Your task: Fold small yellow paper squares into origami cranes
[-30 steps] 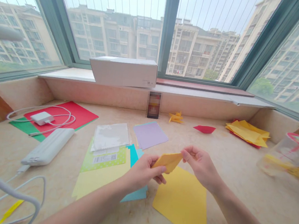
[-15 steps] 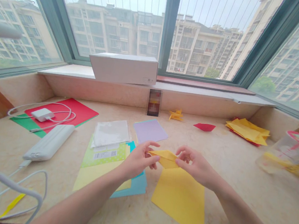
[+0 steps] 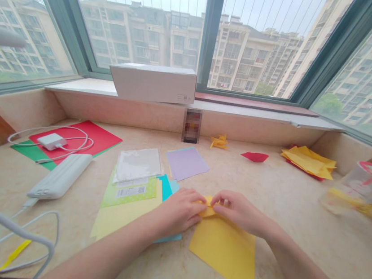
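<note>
A small folded piece of yellow paper (image 3: pixel 209 211) is between my hands, partly hidden by the fingers. My left hand (image 3: pixel 182 209) lies palm down over its left end, fingertips pressing on it. With thumb and fingers pinched together, my right hand (image 3: pixel 236 211) grips its upper right part. Just below, a flat yellow sheet (image 3: pixel 226 255) rests on the stone counter, its top edge under the folded paper and my right hand. Left of my left hand lie pale yellow and green papers (image 3: pixel 125 216), with blue sheets (image 3: pixel 165 189) partly under my forearm.
A white power bank (image 3: pixel 61 176) with cables and red paper (image 3: pixel 105 136) lie left. Purple paper (image 3: pixel 187 163), a yellow folded figure (image 3: pixel 219 142), a red folded piece (image 3: pixel 254 157) and stacked yellow papers (image 3: pixel 308 161) lie farther back. A clear plastic cup (image 3: pixel 352 191) stands right.
Both hands have come down toward the counter with the folded paper. My left hand has turned palm down over it, and my right hand has shifted slightly left, closer to the left.
</note>
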Demonstrator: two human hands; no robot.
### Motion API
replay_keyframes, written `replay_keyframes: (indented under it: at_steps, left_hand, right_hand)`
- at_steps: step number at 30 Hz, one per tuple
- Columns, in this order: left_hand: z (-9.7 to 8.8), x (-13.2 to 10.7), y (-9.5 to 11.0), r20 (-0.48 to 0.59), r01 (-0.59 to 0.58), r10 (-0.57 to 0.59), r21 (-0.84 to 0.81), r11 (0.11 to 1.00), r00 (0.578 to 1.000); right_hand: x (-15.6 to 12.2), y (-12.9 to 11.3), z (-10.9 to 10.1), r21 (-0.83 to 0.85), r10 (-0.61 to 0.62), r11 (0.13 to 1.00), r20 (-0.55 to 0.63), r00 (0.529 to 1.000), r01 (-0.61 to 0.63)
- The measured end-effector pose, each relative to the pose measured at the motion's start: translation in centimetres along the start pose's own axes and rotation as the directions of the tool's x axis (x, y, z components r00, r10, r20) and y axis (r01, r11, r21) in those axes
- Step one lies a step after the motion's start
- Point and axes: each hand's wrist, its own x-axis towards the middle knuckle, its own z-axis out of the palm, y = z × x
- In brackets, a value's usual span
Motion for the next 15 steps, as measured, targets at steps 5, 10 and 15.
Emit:
replay_keyframes:
  at_steps: [5, 10, 15]
  left_hand:
    - [0.5, 0.3, -0.6, 0.016, -0.006, 0.007, -0.026, 1.000, 1.000]
    - [0.5, 0.2, -0.8, 0.034, -0.006, 0.007, -0.025, 1.000, 0.999]
    - [0.7, 0.2, -1.0, 0.013, 0.003, -0.002, -0.030, 1.000, 1.000]
  right_hand:
    - [-0.1, -0.1, 0.3, -0.205, -0.117, 0.972, -0.004, 0.993, 0.113]
    - [0.2, 0.2, 0.9, -0.299, -0.160, 0.939, 0.051, 0.986, 0.168]
    - [0.2, 0.0, 1.1, -0.349, -0.192, 0.916, 0.054, 0.980, 0.198]
